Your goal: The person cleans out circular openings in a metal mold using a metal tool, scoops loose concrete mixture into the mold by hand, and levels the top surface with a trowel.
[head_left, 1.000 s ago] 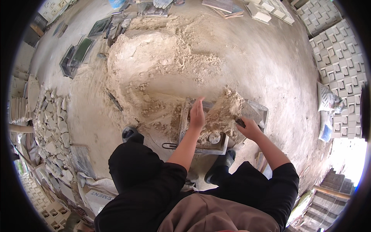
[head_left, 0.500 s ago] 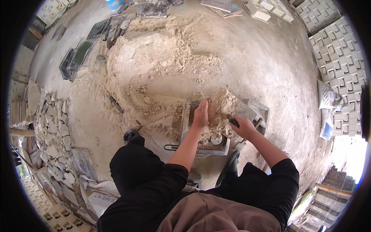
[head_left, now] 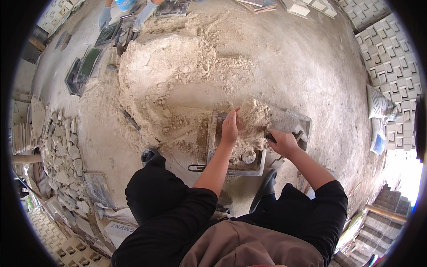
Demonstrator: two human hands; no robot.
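Observation:
A shallow metal mould box (head_left: 212,141) sits on the floor between my feet, partly filled with damp, crumbly sandy mix (head_left: 253,116). My left hand (head_left: 229,128) is held on edge over its left part, fingers stretched out, against the left side of the heaped mix. On the other side, my right hand (head_left: 284,144) grips the dark handle of what looks like a trowel (head_left: 269,137); its blade is mostly hidden by the mix. A round knob (head_left: 248,157) shows inside the box near the close edge. A wire loop handle (head_left: 196,168) sticks out at its left.
A broad sand heap (head_left: 164,58) spreads beyond the box. Broken stone pieces (head_left: 62,151) lie at left, and dark mould plates (head_left: 84,66) farther off. Another person's gloved hands (head_left: 143,16) are at the far left. Patterned blocks (head_left: 391,66) stack up at right, beside sacks (head_left: 378,107).
The trowel's grey blade, visible before, has turned and is now mostly hidden by the mix. My left hand has shifted slightly away from me. Another person's gloved hands have appeared at the far left.

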